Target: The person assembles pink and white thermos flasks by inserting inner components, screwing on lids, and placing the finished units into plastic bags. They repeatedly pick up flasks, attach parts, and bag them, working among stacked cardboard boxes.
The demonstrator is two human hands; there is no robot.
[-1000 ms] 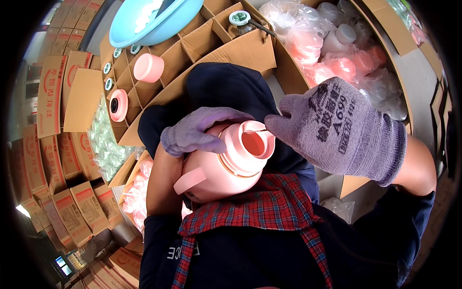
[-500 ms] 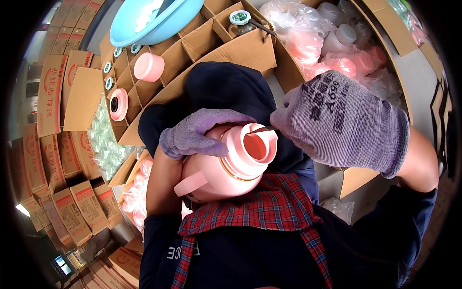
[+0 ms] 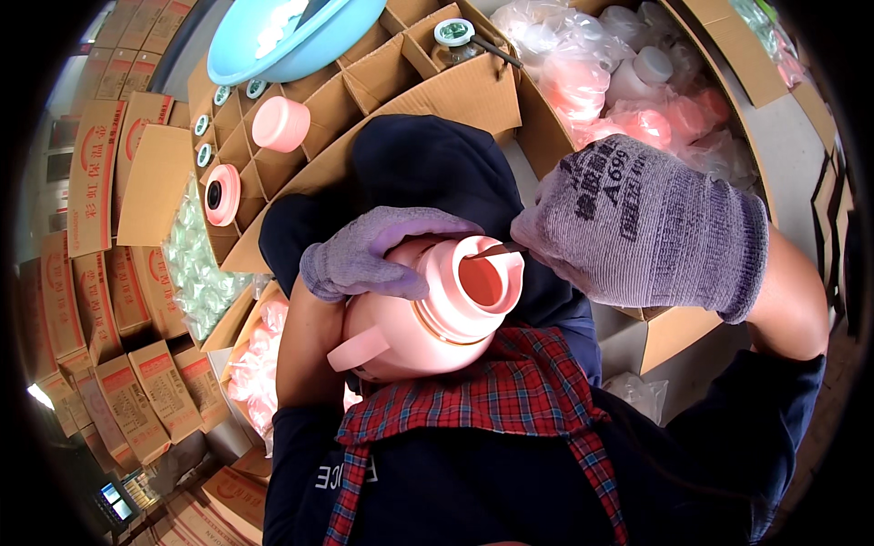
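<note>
A pink thermos jug [image 3: 391, 332] lies tilted on my lap, its open mouth facing right and a handle on its near side. My left hand [image 3: 371, 255], in a purple-grey knit glove, wraps over its shoulder and grips it. My right hand [image 3: 628, 232], gloved alike, is closed beside the spout. From its fingers a thin dark blade [image 3: 493, 250] reaches across the rim of the mouth. Its handle end is hidden in the fist, so the exact kind of tool does not show.
Ahead stands a divided carton [image 3: 314, 123] holding a pink cup [image 3: 281, 125], a pink lid piece [image 3: 222, 196] and several glass liners. A blue basin [image 3: 273, 45] rests on it. Right of it, a carton holds bagged pink parts [image 3: 646, 118]. Stacked cartons [image 3: 96, 177] line the left.
The right hand has shifted slightly, and the blade now lies at a different slant along the rim. The left hand and jug have stayed nearly in place.
</note>
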